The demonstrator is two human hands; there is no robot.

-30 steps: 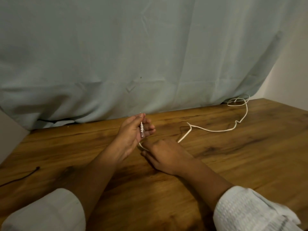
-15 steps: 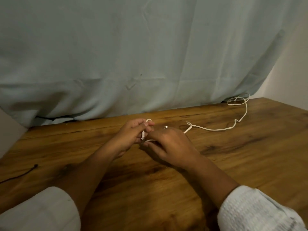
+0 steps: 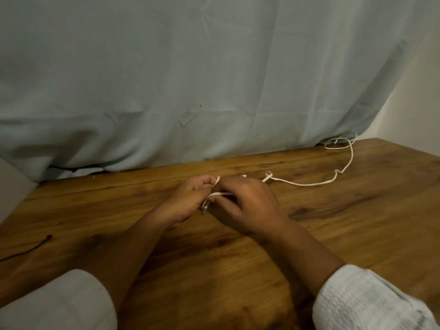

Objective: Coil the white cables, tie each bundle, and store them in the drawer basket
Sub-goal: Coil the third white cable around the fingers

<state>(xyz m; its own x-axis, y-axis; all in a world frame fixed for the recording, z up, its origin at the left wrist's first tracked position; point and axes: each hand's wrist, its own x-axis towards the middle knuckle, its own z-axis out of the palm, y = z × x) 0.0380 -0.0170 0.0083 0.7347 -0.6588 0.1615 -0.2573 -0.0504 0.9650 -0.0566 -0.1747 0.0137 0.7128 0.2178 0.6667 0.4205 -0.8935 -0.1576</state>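
A second ago the right hand (image 3: 247, 206) lay low on the counter (image 3: 333, 234). Now I see it up against the left hand (image 3: 188, 201), and the plug end (image 3: 204, 209) has dropped below the left fingers (image 3: 202, 184). Both hands curl their fingers and pinch the white cable (image 3: 309, 184) at the middle of the counter. A short loop sticks up between them. The rest is thin, round and kinked. It lies on the brown wood and runs toward 2 o'clock to a loose loop by the pale blue cloth (image 3: 214, 79). A thin black cord (image 3: 28, 248) lies at 8 o'clock.
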